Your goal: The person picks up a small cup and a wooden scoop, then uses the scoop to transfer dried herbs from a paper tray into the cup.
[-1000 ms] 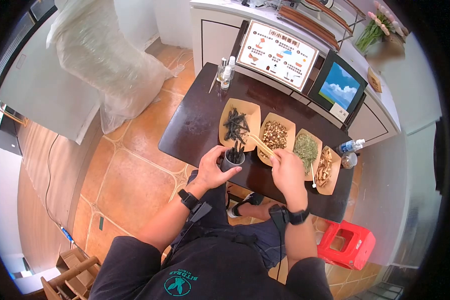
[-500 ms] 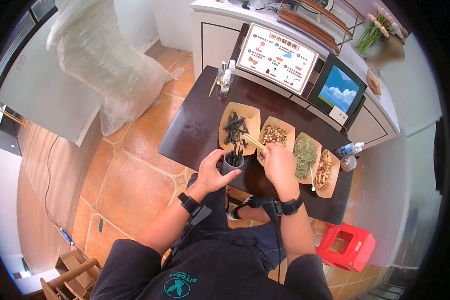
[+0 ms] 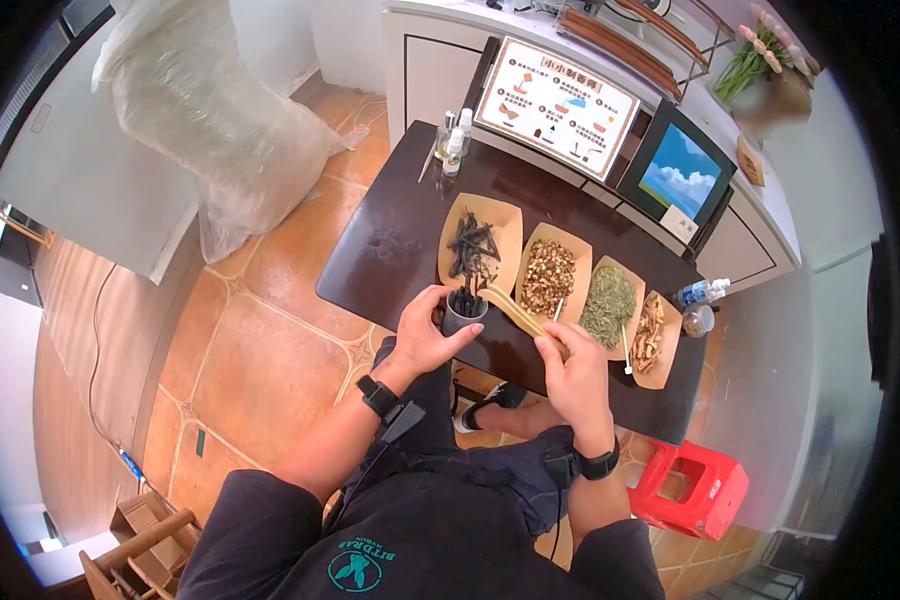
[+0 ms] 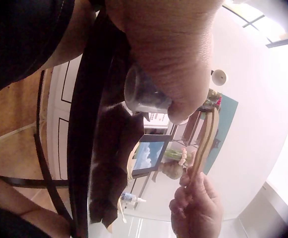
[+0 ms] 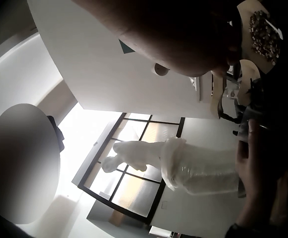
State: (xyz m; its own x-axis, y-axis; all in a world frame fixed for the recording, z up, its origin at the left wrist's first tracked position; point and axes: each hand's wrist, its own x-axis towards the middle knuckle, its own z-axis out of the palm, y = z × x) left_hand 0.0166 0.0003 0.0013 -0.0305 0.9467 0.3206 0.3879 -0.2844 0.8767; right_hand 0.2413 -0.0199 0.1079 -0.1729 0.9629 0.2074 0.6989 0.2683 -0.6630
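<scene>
A small grey cup filled with dark sticks stands near the table's front edge, the left hand curled round it. The right hand pinches wooden tongs, whose tips are at the cup's rim by a dark piece. Behind the cup is a paper tray of black sticks. The left wrist view shows the cup under the left hand and the tongs in the right hand. In the right wrist view a dark piece is at the tongs' tips.
To the right stand paper trays of brown chopped pieces, green herb and pale slices. Small bottles stand at the table's back left, and a spray bottle at its right edge. A red stool is on the floor.
The right hand and tongs first moved left over the black-stick tray, then came back toward the person, with the tips now at the cup. The left hand has stayed round the cup.
</scene>
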